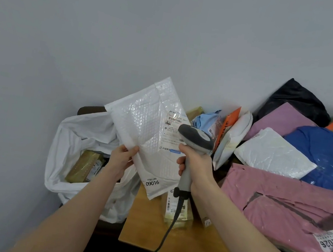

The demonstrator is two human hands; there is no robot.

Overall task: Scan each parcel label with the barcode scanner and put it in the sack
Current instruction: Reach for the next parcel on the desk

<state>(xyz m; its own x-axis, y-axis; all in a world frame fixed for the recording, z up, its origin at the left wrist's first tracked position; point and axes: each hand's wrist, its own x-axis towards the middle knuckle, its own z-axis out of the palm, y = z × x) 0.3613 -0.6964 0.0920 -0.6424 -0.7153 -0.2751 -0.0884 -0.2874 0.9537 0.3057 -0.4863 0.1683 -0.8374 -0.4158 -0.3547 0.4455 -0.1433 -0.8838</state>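
My left grip (122,159) pinches the apparently light, floppy bubble mailer (145,127) by its left edge; my right grip (197,165) holds the scanner (196,138).

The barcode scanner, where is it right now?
Head view, centre: the right hand grips the barcode scanner, its head in front of the label on the white bubble mailer held by the left hand.

White bubble mailer (145,127) at barcode scanner (196,139)
Mailer tilted, edge pinched by left hand (122,158); its label (172,131) behind the grey scanner head, handle gripped in right hand (195,163). White sack (73,133) open below left hand, tan box (85,166) inside.
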